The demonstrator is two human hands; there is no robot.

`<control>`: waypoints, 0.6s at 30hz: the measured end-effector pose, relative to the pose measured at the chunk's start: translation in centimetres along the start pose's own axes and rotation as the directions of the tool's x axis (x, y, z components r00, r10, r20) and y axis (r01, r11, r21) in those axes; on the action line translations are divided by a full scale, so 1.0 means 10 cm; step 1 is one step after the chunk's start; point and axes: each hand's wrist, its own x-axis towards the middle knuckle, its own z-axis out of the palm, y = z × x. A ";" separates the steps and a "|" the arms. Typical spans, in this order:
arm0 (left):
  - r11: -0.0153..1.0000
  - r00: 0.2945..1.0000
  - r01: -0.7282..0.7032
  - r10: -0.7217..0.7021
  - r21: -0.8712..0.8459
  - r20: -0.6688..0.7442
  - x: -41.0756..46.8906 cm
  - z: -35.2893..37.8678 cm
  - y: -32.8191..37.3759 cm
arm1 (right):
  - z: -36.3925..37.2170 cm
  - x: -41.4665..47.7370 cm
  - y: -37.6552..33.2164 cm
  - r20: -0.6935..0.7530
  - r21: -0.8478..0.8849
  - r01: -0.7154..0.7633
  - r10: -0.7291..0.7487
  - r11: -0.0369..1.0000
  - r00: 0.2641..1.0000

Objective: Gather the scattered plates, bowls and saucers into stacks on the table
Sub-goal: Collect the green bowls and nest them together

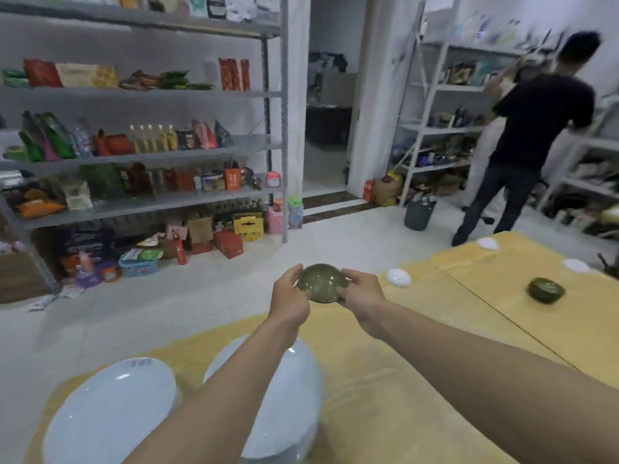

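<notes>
Two white plates point(110, 413) side by side on the near end of the yellow desk point(402, 363), beyond them the left hand point(289, 296) and right hand point(363, 296) each gripping one side of a green bowl point(322, 283), a second green bowl point(546, 289) resting farther right.

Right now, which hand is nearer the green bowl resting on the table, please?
Right. The right hand sits left of the table bowl; the left hand is farther left, across the held bowl.

- Storeroom or small shop: grey metal shelving point(150, 156) fills the left of the frame, crammed with packaged goods.
- Cartons point(228, 243) crowd the floor beneath it.
- Another loaded rack point(442, 130) stands upper right.
</notes>
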 end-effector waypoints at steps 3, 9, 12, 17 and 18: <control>1.000 0.998 0.003 -0.002 -0.005 0.070 -0.30 0.95 0.09 | -0.97 -0.07 0.16 -0.062 0.042 -0.033 0.035 0.999 0.997; 0.997 0.980 0.051 -0.038 -0.059 0.195 -0.83 2.54 0.29 | -2.62 -0.26 0.37 -0.189 0.102 -0.081 0.099 0.992 0.977; 0.994 0.961 0.091 -0.073 -0.056 0.268 -0.93 3.20 0.38 | -3.28 -0.22 0.46 -0.253 0.141 -0.108 0.142 0.984 0.957; 0.994 0.928 0.097 -0.075 -0.042 0.364 -0.84 4.18 0.53 | -4.17 -0.03 0.53 -0.321 0.254 -0.090 0.172 0.963 0.932; 0.994 0.923 0.104 -0.081 -0.040 0.377 -0.79 4.38 0.54 | -4.32 0.03 0.52 -0.337 0.269 -0.091 0.182 0.959 0.924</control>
